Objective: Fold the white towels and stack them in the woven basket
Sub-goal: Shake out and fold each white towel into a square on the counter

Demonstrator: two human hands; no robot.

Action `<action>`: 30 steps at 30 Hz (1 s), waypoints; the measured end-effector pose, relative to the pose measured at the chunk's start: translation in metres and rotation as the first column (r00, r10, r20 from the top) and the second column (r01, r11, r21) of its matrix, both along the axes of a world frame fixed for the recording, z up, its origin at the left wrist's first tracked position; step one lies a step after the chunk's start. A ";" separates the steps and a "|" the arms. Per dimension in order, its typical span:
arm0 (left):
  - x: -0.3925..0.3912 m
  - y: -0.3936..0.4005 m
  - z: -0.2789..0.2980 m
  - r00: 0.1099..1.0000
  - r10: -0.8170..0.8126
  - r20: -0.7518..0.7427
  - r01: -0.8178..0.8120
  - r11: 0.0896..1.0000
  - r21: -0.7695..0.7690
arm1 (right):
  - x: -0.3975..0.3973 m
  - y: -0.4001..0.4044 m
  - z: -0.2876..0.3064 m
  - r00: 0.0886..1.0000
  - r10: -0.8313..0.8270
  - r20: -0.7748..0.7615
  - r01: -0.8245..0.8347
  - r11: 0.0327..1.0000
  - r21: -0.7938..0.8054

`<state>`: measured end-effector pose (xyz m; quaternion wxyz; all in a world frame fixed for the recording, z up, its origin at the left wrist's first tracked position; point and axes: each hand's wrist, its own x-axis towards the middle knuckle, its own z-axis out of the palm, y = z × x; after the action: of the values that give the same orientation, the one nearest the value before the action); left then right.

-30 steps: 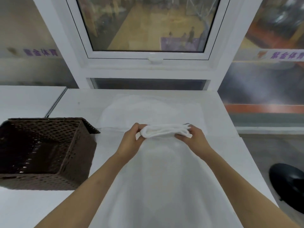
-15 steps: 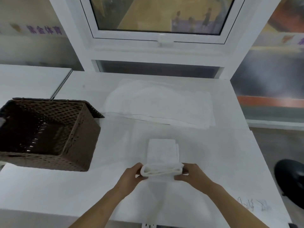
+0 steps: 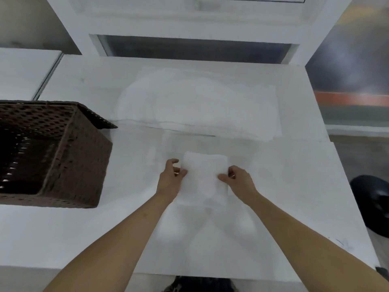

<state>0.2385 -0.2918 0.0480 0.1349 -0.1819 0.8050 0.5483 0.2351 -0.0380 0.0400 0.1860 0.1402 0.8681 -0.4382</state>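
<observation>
Head view. Folded towel lies flat on the white table, near its front edge, between the two hands. Left hand has curled fingers at the towel's left edge, thumb touching the cloth; whether it grips cannot be told. Right hand pinches the right edge with thumb and bent fingers. Stack of unfolded white towels lies farther back. Woven basket stands to the left, well apart from the folded towel.

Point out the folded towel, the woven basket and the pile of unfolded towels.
folded towel (image 3: 205,175), head view, top face between the hands
woven basket (image 3: 77,163), head view, right side wall
pile of unfolded towels (image 3: 200,104), head view, middle
</observation>
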 end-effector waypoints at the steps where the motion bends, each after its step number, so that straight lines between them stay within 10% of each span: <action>1: 0.000 0.004 -0.006 0.999 -0.021 -0.029 0.018 0.997 -0.080 | -0.002 -0.001 -0.006 1.000 -0.001 0.008 0.001 0.999 0.037; 7: 0.018 0.017 -0.040 0.831 -0.493 -0.257 0.214 0.710 -0.670 | -0.003 -0.010 -0.029 1.000 0.009 -0.016 -0.006 0.978 0.209; 14: 0.020 0.035 -0.063 0.707 -0.701 0.097 0.503 0.401 -0.765 | 0.022 -0.011 -0.050 0.885 0.368 -0.284 -0.209 0.860 0.465; 19: 0.015 0.043 -0.077 0.707 -0.695 0.128 0.491 0.353 -0.797 | 0.031 0.004 -0.070 0.866 0.501 0.009 -0.439 0.750 0.496; 30: 0.016 0.044 -0.062 0.711 -0.669 0.215 0.531 0.312 -0.788 | 0.023 0.011 -0.048 0.811 0.582 0.057 -0.527 0.685 0.503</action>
<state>0.2549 -0.2477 -0.0144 0.1691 0.1335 0.9757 0.0408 0.2585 -0.0267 -0.0085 0.2206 -0.1099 0.9604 -0.1298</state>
